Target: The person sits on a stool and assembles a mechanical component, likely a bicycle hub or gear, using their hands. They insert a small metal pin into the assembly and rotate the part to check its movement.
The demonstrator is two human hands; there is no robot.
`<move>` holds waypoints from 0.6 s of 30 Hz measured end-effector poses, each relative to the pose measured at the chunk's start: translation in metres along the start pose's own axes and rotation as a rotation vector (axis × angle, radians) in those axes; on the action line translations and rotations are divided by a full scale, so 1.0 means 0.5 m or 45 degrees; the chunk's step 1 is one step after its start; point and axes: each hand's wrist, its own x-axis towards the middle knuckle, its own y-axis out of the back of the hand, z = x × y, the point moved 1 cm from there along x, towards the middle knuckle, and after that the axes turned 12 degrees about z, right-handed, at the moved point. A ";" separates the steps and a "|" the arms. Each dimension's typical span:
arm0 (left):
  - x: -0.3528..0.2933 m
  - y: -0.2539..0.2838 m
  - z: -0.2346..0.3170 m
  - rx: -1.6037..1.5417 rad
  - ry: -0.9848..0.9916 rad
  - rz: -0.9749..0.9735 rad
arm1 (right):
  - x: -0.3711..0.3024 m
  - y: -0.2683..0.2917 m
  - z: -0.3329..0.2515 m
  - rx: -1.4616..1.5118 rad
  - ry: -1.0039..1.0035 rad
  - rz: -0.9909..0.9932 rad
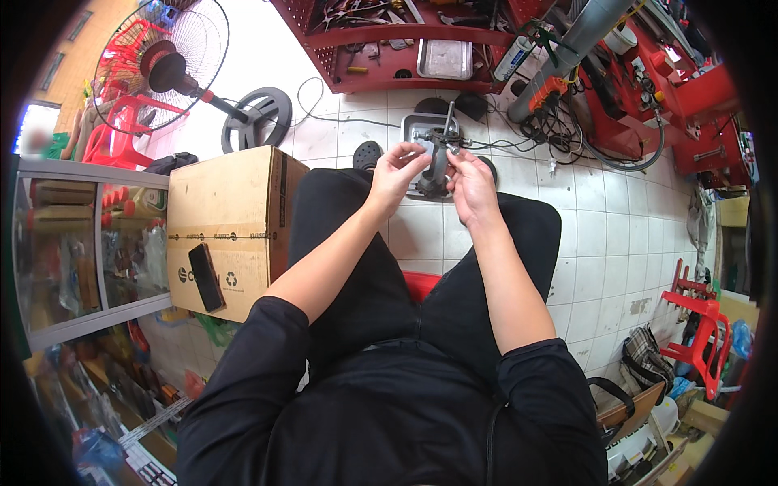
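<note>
Between my knees a dark grey metal mechanical part (437, 172) stands over a grey rectangular tray (408, 128) on the floor. A thin metal rod sticks up from its top, and small fittings jut out sideways. My left hand (392, 180) is at the part's left side, thumb and fingertips brought together; whatever they pinch is too small to tell. My right hand (472, 188) is on the right side, its thumb and fingers closed at a small light metal fitting (452, 151) of the part. The part's lower end is partly hidden.
A cardboard box (219, 194) with a black phone (207, 277) on it stands left, beside a glass cabinet (97, 243). Ahead are a standing fan (166, 65), a red tool cart (389, 32) and a grey pole (567, 57) with cables. Red stools (703, 336) stand right.
</note>
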 end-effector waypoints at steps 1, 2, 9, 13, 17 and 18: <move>-0.003 -0.004 0.001 -0.057 0.051 -0.038 | -0.001 0.000 -0.003 -0.002 -0.007 -0.031; -0.007 -0.009 0.003 -0.116 0.100 -0.076 | -0.002 -0.002 -0.004 -0.006 -0.013 -0.063; -0.015 -0.027 0.007 -0.162 0.146 0.021 | 0.004 -0.003 0.008 -0.033 0.003 -0.118; -0.020 -0.032 0.015 -0.226 0.165 -0.013 | 0.008 0.002 0.009 -0.035 -0.017 -0.181; -0.014 -0.022 0.014 -0.285 0.290 -0.036 | 0.006 -0.001 -0.005 -0.057 -0.090 -0.251; -0.014 -0.022 0.021 -0.308 0.320 -0.057 | 0.008 0.001 -0.006 -0.064 -0.095 -0.271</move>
